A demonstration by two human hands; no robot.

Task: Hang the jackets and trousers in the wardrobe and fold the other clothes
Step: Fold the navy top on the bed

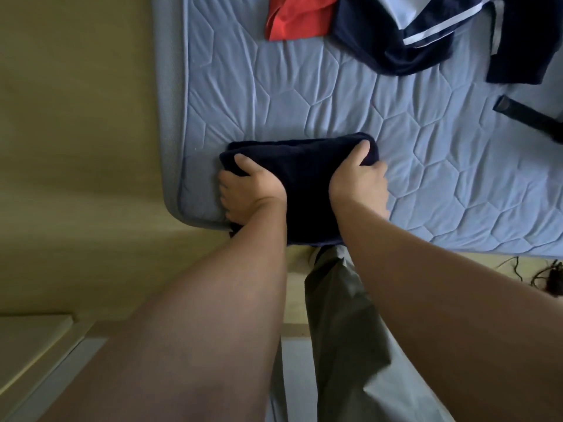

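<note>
A light blue quilted mattress [304, 95] with a rounded, piped corner fills the far right. Yellowish-beige smooth floor [76, 147] lies left and near. Dark tangled cables [545, 275] rest on the floor, near right. Lighting is dim.

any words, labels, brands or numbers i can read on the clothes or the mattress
None can be read.
Folded garment, gripped by the left hand and right hand: plain dark cloth, no print.
Red garment: plain.
Navy garment: white stripes only, no letters.
Strap: too blurred to tell.
Mattress: quilted pattern only.
</note>
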